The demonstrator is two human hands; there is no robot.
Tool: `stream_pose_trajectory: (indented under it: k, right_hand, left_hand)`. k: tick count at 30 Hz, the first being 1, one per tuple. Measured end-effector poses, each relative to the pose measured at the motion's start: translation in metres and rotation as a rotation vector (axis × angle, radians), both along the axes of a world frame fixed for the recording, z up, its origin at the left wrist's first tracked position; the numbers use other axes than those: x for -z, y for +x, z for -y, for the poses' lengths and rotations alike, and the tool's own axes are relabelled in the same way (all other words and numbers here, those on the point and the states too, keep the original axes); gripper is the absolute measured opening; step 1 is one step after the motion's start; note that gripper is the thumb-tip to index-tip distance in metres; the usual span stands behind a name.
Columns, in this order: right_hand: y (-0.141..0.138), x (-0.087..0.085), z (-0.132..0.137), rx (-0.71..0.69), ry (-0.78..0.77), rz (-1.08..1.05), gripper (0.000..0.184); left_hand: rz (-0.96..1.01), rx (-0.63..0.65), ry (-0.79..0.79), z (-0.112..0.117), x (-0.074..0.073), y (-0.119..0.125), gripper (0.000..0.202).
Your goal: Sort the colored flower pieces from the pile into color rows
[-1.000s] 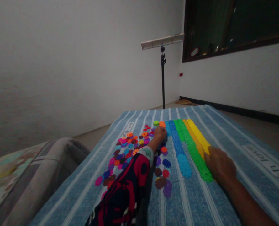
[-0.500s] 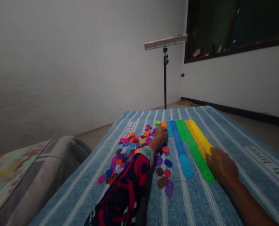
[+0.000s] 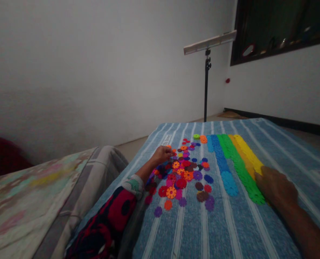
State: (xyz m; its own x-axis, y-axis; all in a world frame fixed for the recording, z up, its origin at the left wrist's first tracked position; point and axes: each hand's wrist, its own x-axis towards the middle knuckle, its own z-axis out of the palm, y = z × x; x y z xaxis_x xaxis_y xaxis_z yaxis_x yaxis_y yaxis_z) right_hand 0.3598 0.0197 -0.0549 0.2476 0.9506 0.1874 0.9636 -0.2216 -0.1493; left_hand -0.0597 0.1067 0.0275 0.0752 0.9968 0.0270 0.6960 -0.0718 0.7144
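My left hand (image 3: 163,154), in a red and black patterned sleeve, rests at the left edge of a loose pile of small coloured flower-shaped discs (image 3: 184,172); its fingers curl inward over the discs, and what they hold is hidden. My right hand (image 3: 275,187) lies palm down with fingers flat on the near end of the yellow (image 3: 247,153) and orange strips. Beside them run a green strip (image 3: 238,165) and a blue strip (image 3: 222,163) of lined-up discs, all on a blue striped cloth (image 3: 230,223).
A black stand (image 3: 206,86) with a white bar on top rises behind the cloth by the white wall. A dark-framed window (image 3: 281,25) is at the upper right. A grey cushion and patterned bedding (image 3: 41,194) lie to the left.
My left hand has moved from the far middle of the disc pile, near the blue strip, to the pile's left edge. The view has swung left. My right hand stays on the strips.
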Motion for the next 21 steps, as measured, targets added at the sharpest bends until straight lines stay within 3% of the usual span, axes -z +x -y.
stream_pose_trajectory:
  k: [4, 7, 12, 21]
  right_hand:
    - [0.002, 0.001, 0.001, -0.015, 0.012, -0.024, 0.037]
    - [0.004, 0.003, 0.001, -0.016, 0.012, -0.024, 0.038]
    - [0.006, 0.004, 0.000, -0.017, -0.029, -0.031, 0.040]
    - [0.006, 0.004, -0.001, -0.008, -0.029, -0.013, 0.040]
  left_hand:
    - [-0.122, -0.015, -0.035, 0.036, -0.003, -0.040, 0.010]
    - [-0.170, 0.037, -0.061, 0.057, -0.003, -0.053, 0.010]
    - [-0.175, 0.028, -0.064, 0.069, 0.006, -0.045, 0.010]
    - [-0.177, 0.029, -0.108, 0.054, 0.033, -0.018, 0.019]
